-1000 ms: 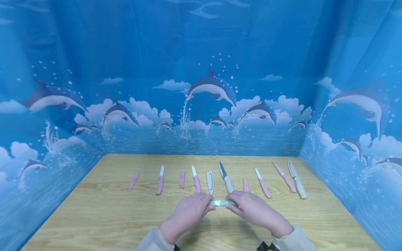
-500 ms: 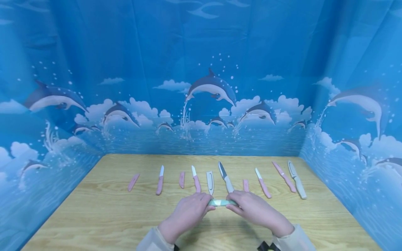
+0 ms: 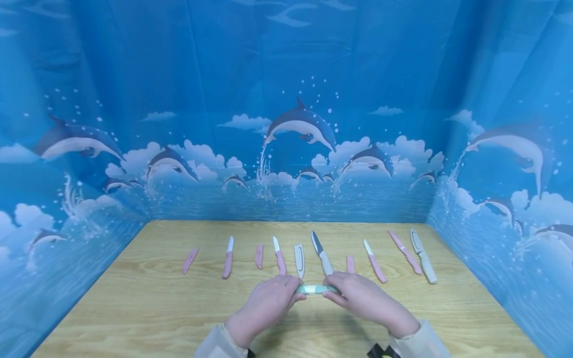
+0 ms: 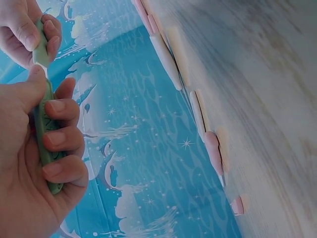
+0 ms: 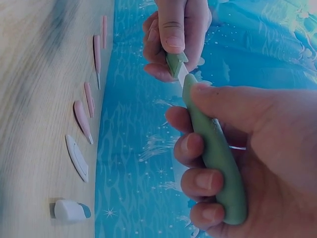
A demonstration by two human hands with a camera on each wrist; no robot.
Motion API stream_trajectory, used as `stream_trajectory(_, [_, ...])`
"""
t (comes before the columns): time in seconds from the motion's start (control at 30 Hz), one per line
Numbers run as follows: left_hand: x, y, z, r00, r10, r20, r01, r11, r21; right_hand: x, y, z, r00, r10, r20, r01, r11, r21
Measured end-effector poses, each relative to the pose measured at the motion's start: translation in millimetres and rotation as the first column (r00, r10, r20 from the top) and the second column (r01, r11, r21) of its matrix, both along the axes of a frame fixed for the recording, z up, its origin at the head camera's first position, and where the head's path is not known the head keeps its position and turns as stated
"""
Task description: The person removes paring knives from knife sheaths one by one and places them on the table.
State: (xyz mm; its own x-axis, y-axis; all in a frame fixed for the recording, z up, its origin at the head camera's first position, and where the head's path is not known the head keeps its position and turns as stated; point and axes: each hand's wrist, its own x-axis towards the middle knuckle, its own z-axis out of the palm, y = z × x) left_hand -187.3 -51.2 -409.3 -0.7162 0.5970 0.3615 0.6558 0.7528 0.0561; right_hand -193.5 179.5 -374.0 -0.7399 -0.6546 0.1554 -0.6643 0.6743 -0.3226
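My right hand [image 3: 364, 301] grips the green handle of a knife [image 5: 215, 148], fingers wrapped round it in the right wrist view. The fingers of my left hand [image 3: 266, 306] curl round a matching green blade sheath [image 4: 45, 126]. Sheath and handle lie in one line, held level above the table. A short stretch of white blade [image 5: 183, 74] shows between them; the rest of the blade is hidden inside the sheath. Just beyond the hands lie a white sheath [image 3: 299, 258] and a white-handled knife [image 3: 325, 261] with a dark blade.
Pink-handled knives [image 3: 227, 263] [image 3: 279, 258] [image 3: 375, 263] and pink sheaths [image 3: 190, 260] [image 3: 259, 256] [image 3: 350, 264] are spread in a row across the wooden table [image 3: 156, 303]. At the right lie a sheathed pink knife [image 3: 405, 252] and a sheathed white knife [image 3: 423, 256]. A blue dolphin-print curtain [image 3: 286, 199] encloses the back and sides.
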Motion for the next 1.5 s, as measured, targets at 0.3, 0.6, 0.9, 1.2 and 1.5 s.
stream_trajectory(0.3, [-0.7, -0.9, -1.7, 1.000, -0.003, -0.018, 0.003, 1.000, 0.000, -0.5, 1.4, 0.8, 1.000, 0.002, 0.007, -0.002, 1.000, 0.003])
stream_trajectory(0.6, [0.3, -0.4, 0.4, 1.000, -0.001, -0.005, 0.001, 1.000, -0.011, -0.4, 1.4, 0.6, 1.000, 0.001, 0.023, -0.001, 1.000, 0.000])
stream_trajectory(0.9, [0.0, -1.3, -0.3, 1.000, -0.008, -0.019, 0.008, 1.000, -0.005, -0.4, 2.3, 2.0, 0.998, -0.004, 0.057, 0.004, 1.000, -0.001])
stream_trajectory(1.2, [-0.6, -2.2, -1.3, 1.000, -0.009, -0.026, 0.009, 1.000, -0.003, -0.7, 3.3, 3.1, 0.998, -0.004, 0.058, 0.003, 1.000, 0.005])
stream_trajectory(1.5, [0.1, -2.0, 1.0, 1.000, -0.014, -0.011, 0.014, 1.000, 0.009, 0.3, 3.9, 4.0, 0.999, -0.005, 0.051, 0.004, 1.000, 0.006])
